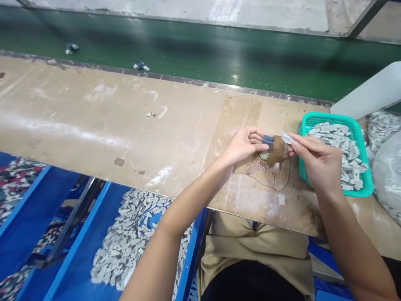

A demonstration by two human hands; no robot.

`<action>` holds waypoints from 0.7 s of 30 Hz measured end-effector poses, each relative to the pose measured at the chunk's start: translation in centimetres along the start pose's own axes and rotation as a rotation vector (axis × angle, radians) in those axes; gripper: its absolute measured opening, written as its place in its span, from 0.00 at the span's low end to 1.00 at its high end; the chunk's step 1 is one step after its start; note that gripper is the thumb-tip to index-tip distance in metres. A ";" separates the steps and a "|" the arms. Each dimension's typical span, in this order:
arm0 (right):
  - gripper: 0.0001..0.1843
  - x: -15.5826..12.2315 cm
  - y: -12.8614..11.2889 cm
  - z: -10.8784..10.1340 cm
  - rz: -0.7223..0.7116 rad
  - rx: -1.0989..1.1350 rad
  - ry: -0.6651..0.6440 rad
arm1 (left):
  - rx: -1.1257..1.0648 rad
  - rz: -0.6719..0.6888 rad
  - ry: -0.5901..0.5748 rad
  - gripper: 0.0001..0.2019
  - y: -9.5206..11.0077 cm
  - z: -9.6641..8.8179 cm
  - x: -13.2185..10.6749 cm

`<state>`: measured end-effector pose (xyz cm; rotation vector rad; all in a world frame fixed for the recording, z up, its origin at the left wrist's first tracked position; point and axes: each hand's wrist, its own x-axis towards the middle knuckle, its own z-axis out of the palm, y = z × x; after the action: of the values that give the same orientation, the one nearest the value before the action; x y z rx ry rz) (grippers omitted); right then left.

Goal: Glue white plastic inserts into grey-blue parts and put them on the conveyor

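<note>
The left hand (242,146) was clamped on a dark blue block (268,141) above a stained patch (266,175) on the bench (109,125); the right hand (316,161) pinched a pale grey tab (286,139) just beside it, near a teal basket (328,120).

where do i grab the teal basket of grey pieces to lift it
Take the teal basket by its right rim, fingers over the edge, coming from the right: that rim lies bare, while the right hand covers its left end.

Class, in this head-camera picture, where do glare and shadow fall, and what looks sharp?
Head view: glare glints on the green surface, with dark shadow bands across it; pale sheen lies on the tan board; the left hand and right hand look fairly sharp.
</note>
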<state>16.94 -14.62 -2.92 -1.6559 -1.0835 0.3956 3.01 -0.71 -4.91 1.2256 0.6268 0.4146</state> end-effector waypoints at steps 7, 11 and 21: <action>0.14 0.1 0.2 -0.1 -0.221 -0.050 -0.023 | -0.040 0.084 -0.107 0.15 -1.0 1.4 -0.3; 0.15 0.1 0.1 -0.1 -0.263 -0.118 -0.036 | -0.058 0.096 -0.098 0.15 -1.0 1.4 -0.5; 0.15 0.0 -0.3 0.2 -0.333 -0.200 -0.017 | -0.108 0.131 -0.042 0.15 -1.0 1.8 -0.6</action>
<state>16.71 -14.54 -2.77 -1.6065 -1.4207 0.0861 3.67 -2.76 -5.39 1.1725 0.4839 0.5245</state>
